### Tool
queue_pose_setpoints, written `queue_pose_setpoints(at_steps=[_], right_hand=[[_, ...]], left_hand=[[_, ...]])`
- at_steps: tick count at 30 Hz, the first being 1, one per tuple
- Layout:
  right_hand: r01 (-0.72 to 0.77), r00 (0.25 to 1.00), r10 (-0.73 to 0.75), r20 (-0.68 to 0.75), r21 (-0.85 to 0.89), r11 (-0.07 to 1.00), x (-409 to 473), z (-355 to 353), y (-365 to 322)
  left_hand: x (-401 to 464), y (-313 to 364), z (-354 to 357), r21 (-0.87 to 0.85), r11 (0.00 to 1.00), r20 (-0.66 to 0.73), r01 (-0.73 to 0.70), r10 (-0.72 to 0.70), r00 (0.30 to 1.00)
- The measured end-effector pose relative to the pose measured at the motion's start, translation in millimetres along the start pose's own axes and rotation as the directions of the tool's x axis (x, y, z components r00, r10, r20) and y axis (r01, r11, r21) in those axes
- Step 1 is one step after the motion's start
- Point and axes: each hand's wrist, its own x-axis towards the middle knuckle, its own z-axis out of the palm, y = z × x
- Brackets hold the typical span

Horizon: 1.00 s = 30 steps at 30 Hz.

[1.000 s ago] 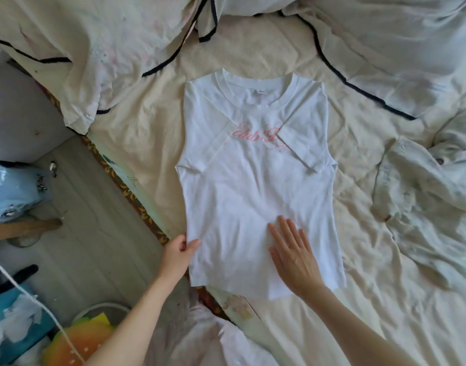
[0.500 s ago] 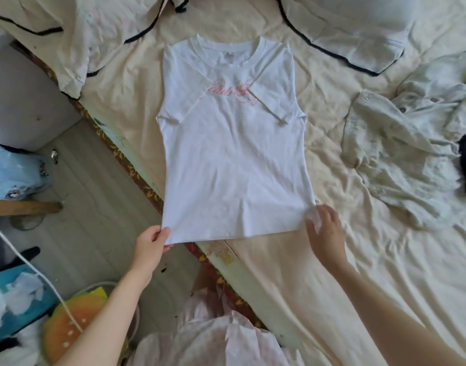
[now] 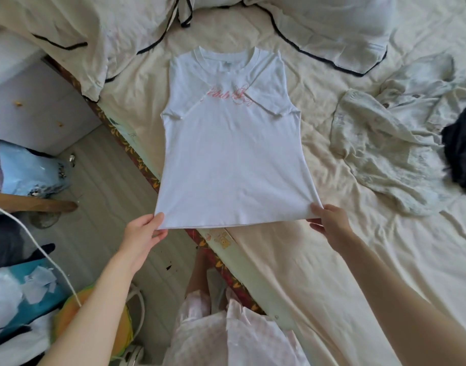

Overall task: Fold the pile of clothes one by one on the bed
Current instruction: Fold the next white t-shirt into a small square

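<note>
Cream, rumpled bedding covers the bed (image 3: pixel 319 273), whose patterned edge runs diagonally past a pale wooden floor (image 3: pixel 102 186). On the bedding lies a white T-shirt (image 3: pixel 231 154), front up, neck towards the far side, both sleeves folded in across the chest, its lower left corner hanging out over the bed's edge. The left hand (image 3: pixel 143 233) pinches the bottom left corner of the hem, thumb on top and fingers beneath; the right hand (image 3: pixel 329 223) pinches the bottom right corner the same way, so the hem is drawn taut between the two hands. Pink script is embroidered across the chest, half hidden by the folded sleeves; it seems to read "club", with the rest too looped to make out. A small label sits inside the neckband, unreadable. To the right, apart from the shirt, lies a crumpled pale buttoned garment (image 3: pixel 390 143), with a dark garment (image 3: pixel 461 151) at the frame's edge touching it. Beyond the neck lie cream covers with dark piping (image 3: pixel 332 33). On the floor to the left are a blue bag (image 3: pixel 28 170), a white cord (image 3: pixel 41 257) and an orange-and-green object (image 3: pixel 94 326). Pink checked clothing on the person (image 3: pixel 226 336) shows at the bottom.
</note>
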Motion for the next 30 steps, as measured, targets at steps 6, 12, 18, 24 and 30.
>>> queue_pose_setpoints(at_steps=[6, 12, 18, 24, 30], right_hand=[[-0.059, 0.998, 0.057, -0.023, -0.103, 0.993, -38, -36, 25], [0.145, 0.984, -0.143, -0.105, 0.007, 0.989, -50, -34, -3], [0.225, 0.963, -0.262, 0.066, 0.337, 0.914, -45, -22, -67], [0.219, 0.936, -0.303, 0.178, 0.379, 0.899, -12, -10, -124], [0.390, 0.921, -0.390, 0.017, 0.027, 0.921, 32, 14, -159]], left_hand=[[-33, -25, -17, 0.075, 0.991, -0.001, 0.111, -0.112, 0.994], [-37, 0, -10, 0.064, 0.998, -0.054, 0.024, -0.021, 0.998], [-19, 65, -3, -0.002, 0.979, 0.003, -0.203, 0.203, 0.979], [25, 119, -2, -0.205, 0.965, 0.258, -0.166, 0.216, 0.942], [76, 145, 18, 0.130, 0.911, 0.064, -0.391, 0.386, 0.920]])
